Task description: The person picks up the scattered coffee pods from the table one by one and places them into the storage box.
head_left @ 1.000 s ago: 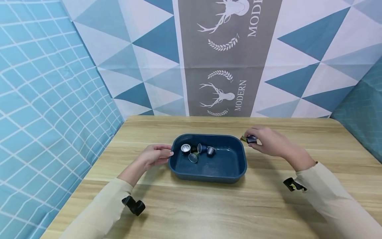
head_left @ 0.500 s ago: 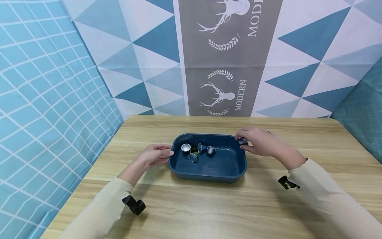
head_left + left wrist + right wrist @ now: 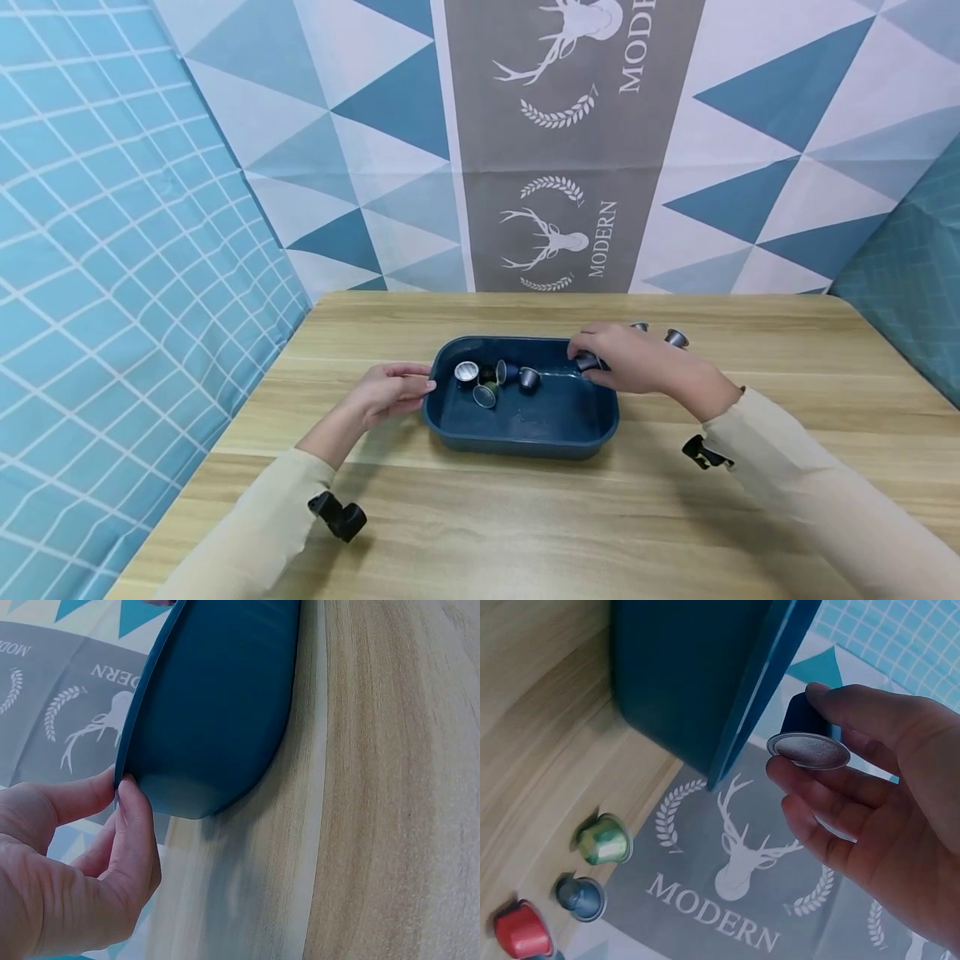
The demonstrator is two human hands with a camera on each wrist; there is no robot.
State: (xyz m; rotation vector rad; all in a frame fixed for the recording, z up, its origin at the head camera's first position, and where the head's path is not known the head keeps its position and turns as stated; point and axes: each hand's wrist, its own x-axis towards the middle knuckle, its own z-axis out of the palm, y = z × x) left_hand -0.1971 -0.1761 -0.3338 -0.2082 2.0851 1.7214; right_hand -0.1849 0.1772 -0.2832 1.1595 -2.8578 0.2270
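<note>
Right fingers pinch dark capsule over tray | left fingers pinch rim | capsules inside | counter: green capsule, red capsule; right hand half-hides one

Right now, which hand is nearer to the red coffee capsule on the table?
The right hand, at the right end of the tray, the side where the red coffee capsule lies; the left hand pinches its opposite end.

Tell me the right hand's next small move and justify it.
I'd probably lower the right hand slightly and release the dark capsule into the blue tray: the capsule is pinched above the tray's right end, the other capsules inside lie mostly toward the left, and the left hand pinches the tray's rim.
</note>
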